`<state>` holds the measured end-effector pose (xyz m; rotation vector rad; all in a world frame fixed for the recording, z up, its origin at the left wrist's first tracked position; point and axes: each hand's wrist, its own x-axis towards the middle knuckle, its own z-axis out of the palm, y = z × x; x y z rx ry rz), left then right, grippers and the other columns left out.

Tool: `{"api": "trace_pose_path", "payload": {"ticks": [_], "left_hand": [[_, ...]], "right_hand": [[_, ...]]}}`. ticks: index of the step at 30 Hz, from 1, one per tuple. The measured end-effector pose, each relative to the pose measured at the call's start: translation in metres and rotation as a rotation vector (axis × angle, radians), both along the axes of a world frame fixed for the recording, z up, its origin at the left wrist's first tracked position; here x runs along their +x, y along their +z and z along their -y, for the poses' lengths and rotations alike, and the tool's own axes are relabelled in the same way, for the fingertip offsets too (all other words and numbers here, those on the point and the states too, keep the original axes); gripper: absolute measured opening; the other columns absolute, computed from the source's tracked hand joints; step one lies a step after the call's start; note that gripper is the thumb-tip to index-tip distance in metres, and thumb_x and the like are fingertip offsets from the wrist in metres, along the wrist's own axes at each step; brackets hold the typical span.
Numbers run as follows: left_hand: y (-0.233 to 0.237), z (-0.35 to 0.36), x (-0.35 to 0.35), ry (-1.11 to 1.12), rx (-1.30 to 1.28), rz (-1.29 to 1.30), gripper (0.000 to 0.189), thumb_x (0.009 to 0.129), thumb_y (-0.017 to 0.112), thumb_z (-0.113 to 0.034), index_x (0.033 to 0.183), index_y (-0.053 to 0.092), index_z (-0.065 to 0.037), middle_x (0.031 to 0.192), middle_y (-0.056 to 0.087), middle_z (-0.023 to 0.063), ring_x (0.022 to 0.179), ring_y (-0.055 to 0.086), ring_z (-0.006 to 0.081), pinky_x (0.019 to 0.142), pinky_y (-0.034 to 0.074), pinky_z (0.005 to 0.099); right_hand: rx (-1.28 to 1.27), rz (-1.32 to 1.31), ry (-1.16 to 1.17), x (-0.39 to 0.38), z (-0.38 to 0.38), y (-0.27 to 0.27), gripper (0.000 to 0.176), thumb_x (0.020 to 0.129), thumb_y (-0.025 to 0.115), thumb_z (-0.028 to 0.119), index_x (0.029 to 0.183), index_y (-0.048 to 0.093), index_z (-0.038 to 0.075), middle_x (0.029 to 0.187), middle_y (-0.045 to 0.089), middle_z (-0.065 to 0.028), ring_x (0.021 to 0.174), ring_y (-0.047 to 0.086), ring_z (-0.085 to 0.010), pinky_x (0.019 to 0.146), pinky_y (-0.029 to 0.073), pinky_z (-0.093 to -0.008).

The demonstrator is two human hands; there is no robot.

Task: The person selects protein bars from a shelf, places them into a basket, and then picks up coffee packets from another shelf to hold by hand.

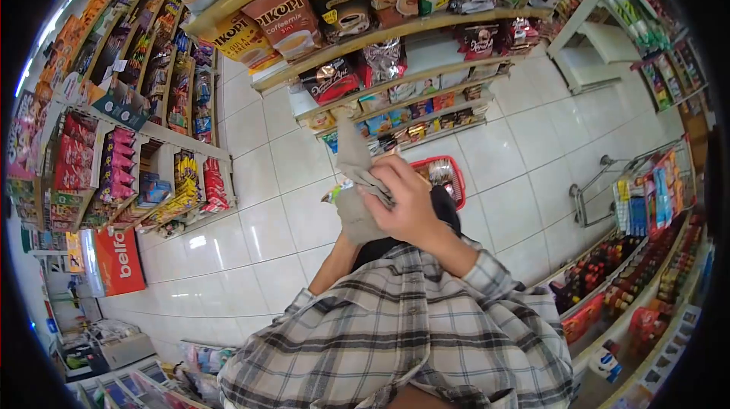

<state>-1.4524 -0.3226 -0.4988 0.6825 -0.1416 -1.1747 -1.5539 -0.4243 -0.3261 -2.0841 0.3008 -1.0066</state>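
Note:
My right hand is closed on a grey-beige cloth, thumb and fingers pinching its folds in front of my body. The cloth also drapes over my left hand, so those fingers are hidden; only my left wrist and forearm show below it. A small piece of a colourful packet peeks out at the cloth's left side; what holds it is hidden. Beyond my right hand, a red basket with packaged goods in it sits on the floor, partly covered by my arm and dark trousers.
Ahead stands a shelf rack of coffee packets in several tiers. Snack shelves line the left side, with a red box below. To the right are a metal-framed cart and bottle shelves. The floor is white tile.

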Motion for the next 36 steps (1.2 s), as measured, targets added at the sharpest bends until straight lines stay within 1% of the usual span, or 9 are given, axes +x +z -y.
{"api": "trace_pose_path", "payload": {"ticks": [6, 14, 22, 24, 25, 26, 27, 33, 36], "left_hand": [[0.03, -0.019, -0.046, 0.154, -0.194, -0.108, 0.084, 0.07, 0.075, -0.033, 0.14, 0.035, -0.008, 0.125, 0.056, 0.0102, 0.112, 0.058, 0.0249, 0.097, 0.049, 0.0424], [0.012, 0.067, -0.112, 0.289, -0.272, -0.028, 0.08, 0.07, 0.072, -0.026, 0.138, 0.038, -0.002, 0.124, 0.056, 0.0152, 0.109, 0.06, 0.0289, 0.096, 0.049, 0.0443], [0.005, 0.124, -0.194, 0.375, -0.254, -0.056, 0.09, 0.063, 0.08, -0.038, 0.137, 0.039, -0.007, 0.127, 0.052, 0.0139, 0.116, 0.054, 0.0315, 0.099, 0.045, 0.0518], [0.034, 0.134, -0.211, 0.449, -0.247, -0.081, 0.099, 0.059, 0.083, -0.044, 0.139, 0.035, -0.011, 0.129, 0.05, 0.0136, 0.117, 0.053, 0.0345, 0.098, 0.045, 0.0545], [0.015, 0.126, -0.212, 0.453, -0.24, -0.099, 0.102, 0.059, 0.084, -0.044, 0.14, 0.033, -0.01, 0.132, 0.047, 0.0146, 0.119, 0.05, 0.0366, 0.1, 0.043, 0.0555], [0.011, 0.119, -0.212, 0.411, -0.184, -0.067, 0.1, 0.06, 0.083, -0.045, 0.14, 0.034, -0.01, 0.133, 0.046, 0.0156, 0.122, 0.048, 0.0372, 0.102, 0.04, 0.0567], [0.017, 0.12, -0.209, 0.358, -0.24, -0.112, 0.105, 0.057, 0.084, -0.035, 0.143, 0.03, -0.006, 0.139, 0.043, 0.0177, 0.125, 0.046, 0.038, 0.107, 0.035, 0.0555], [0.047, 0.133, -0.221, 0.45, -0.206, -0.047, 0.099, 0.063, 0.082, -0.033, 0.143, 0.03, -0.007, 0.139, 0.044, 0.0153, 0.124, 0.049, 0.0311, 0.106, 0.039, 0.0469], [0.021, 0.149, -0.22, 0.569, -0.08, -0.149, 0.092, 0.071, 0.073, -0.043, 0.143, 0.029, -0.007, 0.14, 0.042, 0.014, 0.124, 0.049, 0.0276, 0.106, 0.04, 0.0424]], "right_hand": [[-0.039, -0.066, 0.08, -0.004, 0.023, -0.022, 0.017, 0.075, 0.068, 0.009, 0.088, 0.061, 0.001, 0.082, 0.056, -0.013, 0.071, 0.059, -0.0306, 0.06, 0.049, -0.0357], [-0.147, -0.023, 0.103, -0.051, 0.14, -0.048, 0.016, 0.076, 0.067, 0.008, 0.089, 0.059, 0.001, 0.085, 0.056, -0.0136, 0.069, 0.059, -0.0331, 0.058, 0.048, -0.0366], [0.054, -0.079, 0.215, -0.104, 0.216, -0.053, 0.019, 0.081, 0.064, 0.008, 0.095, 0.055, -0.001, 0.084, 0.056, -0.0179, 0.074, 0.057, -0.0357, 0.067, 0.048, -0.0351], [0.114, -0.018, 0.158, -0.115, 0.221, -0.047, 0.026, 0.084, 0.062, 0.009, 0.106, 0.054, -0.001, 0.096, 0.059, -0.0174, 0.089, 0.058, -0.0285, 0.082, 0.046, -0.0325], [0.163, -0.004, 0.132, -0.121, 0.225, -0.038, 0.027, 0.085, 0.062, 0.009, 0.109, 0.054, -0.002, 0.101, 0.059, -0.0168, 0.094, 0.058, -0.0263, 0.087, 0.044, -0.0319], [0.152, 0.096, 0.082, -0.121, 0.228, -0.032, 0.025, 0.085, 0.063, 0.009, 0.106, 0.055, -0.001, 0.101, 0.06, -0.0174, 0.092, 0.06, -0.0297, 0.082, 0.047, -0.0348], [0.164, 0.167, 0.107, -0.124, 0.233, -0.02, 0.023, 0.084, 0.063, 0.007, 0.104, 0.056, -0.002, 0.098, 0.058, -0.015, 0.089, 0.058, -0.0271, 0.081, 0.047, -0.0346], [-0.064, 0.327, 0.452, -0.14, 0.211, 0.033, 0.023, 0.077, 0.068, 0.007, 0.099, 0.059, 0.001, 0.096, 0.056, -0.0134, 0.085, 0.058, -0.0278, 0.072, 0.049, -0.034], [-0.138, 0.055, 0.723, -0.14, 0.186, 0.015, 0.025, 0.075, 0.067, 0.004, 0.099, 0.06, 0.0, 0.094, 0.057, -0.0124, 0.081, 0.059, -0.025, 0.071, 0.048, -0.0314]]}}
